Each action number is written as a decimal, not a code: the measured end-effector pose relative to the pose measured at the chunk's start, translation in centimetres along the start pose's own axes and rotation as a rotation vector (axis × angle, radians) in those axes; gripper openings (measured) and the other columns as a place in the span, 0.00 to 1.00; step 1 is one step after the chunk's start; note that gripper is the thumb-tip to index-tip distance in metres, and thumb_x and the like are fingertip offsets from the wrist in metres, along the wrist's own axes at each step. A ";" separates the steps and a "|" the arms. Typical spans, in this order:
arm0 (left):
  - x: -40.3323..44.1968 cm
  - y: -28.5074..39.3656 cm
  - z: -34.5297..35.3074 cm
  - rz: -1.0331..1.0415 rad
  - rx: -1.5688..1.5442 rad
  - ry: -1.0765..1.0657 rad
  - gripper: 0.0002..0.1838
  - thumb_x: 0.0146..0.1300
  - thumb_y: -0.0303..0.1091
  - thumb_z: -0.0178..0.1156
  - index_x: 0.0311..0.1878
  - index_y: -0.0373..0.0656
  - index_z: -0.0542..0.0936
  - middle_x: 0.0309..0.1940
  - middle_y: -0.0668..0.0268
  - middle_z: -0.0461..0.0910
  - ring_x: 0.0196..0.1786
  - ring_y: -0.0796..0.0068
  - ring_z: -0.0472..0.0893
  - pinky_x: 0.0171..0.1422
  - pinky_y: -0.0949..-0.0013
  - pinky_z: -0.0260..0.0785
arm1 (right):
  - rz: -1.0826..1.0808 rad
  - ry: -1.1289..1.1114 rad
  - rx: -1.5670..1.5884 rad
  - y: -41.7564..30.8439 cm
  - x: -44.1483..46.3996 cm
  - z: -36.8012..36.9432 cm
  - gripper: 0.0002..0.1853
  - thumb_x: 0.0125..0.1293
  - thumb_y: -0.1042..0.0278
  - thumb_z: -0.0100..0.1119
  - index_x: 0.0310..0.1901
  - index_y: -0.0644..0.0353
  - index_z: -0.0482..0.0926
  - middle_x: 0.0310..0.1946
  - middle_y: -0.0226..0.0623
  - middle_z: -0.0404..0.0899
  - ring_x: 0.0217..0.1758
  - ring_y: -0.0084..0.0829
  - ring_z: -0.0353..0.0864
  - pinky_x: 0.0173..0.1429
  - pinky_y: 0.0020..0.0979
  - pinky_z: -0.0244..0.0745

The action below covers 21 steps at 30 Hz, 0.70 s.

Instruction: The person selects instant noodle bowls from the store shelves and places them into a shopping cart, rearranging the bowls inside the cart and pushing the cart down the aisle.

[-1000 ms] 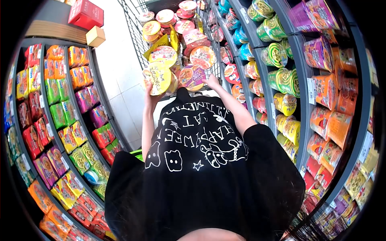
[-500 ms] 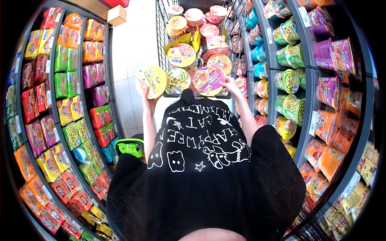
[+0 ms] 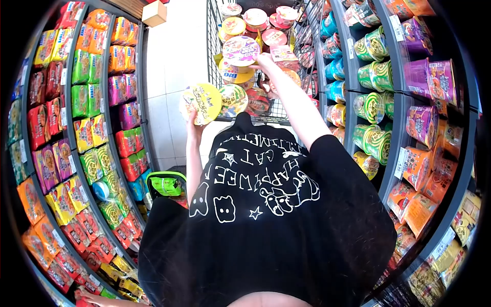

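My left hand [image 3: 193, 124] grips a yellow-lidded instant noodle cup [image 3: 204, 102], holding it tilted beside the near left corner of the wire shopping cart [image 3: 210, 30]. Close to its right rests a noodle cup with a green and yellow lid [image 3: 233, 100]. My right hand [image 3: 264, 62] reaches into the cart and is closed on the edge of a noodle cup with a purple and white lid [image 3: 241, 50]. Below that cup lies a yellow BIG noodle bowl [image 3: 236, 72], partly covered by it. Red-lidded cups [image 3: 273, 37] sit farther in.
Shelves of bagged noodles [image 3: 87, 105] line the left side; shelves of cup noodles [image 3: 372, 105] line the right. A green-rimmed basket [image 3: 167, 183] stands on the floor at my left. Another person's hand [image 3: 92, 298] touches red packs at lower left. A cardboard box [image 3: 154, 13] is ahead.
My right hand has carried the purple-lidded cup forward and left, from the cart's near edge to above the BIG bowl. My left hand keeps the yellow-lidded cup. Another person's hand has appeared at lower left.
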<state>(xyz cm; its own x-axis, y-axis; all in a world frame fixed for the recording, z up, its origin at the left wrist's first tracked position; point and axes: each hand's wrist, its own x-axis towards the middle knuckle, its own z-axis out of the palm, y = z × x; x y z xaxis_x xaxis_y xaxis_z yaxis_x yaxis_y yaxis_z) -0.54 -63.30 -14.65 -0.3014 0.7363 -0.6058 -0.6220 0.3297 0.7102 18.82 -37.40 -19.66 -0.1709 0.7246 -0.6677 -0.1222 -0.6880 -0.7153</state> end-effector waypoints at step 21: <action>6.9 -1.6 16.1 -0.351 1.070 -0.775 0.43 0.41 0.50 0.63 0.60 0.46 0.55 0.51 0.61 0.65 0.51 0.69 0.69 0.43 0.63 0.70 | 0.043 0.051 0.366 13.3 -17.9 -15.9 0.19 0.62 0.64 0.44 0.51 0.65 0.59 0.49 0.46 0.66 0.51 0.38 0.69 0.53 0.32 0.65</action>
<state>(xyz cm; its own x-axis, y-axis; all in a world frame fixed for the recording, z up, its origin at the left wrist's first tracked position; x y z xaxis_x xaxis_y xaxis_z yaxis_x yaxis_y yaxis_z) 10.00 -49.25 -14.19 0.4536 0.5426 -0.7069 0.3835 0.5972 0.7045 35.84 -58.82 -20.49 -0.1358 0.6897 -0.7113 -0.4593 -0.6800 -0.5716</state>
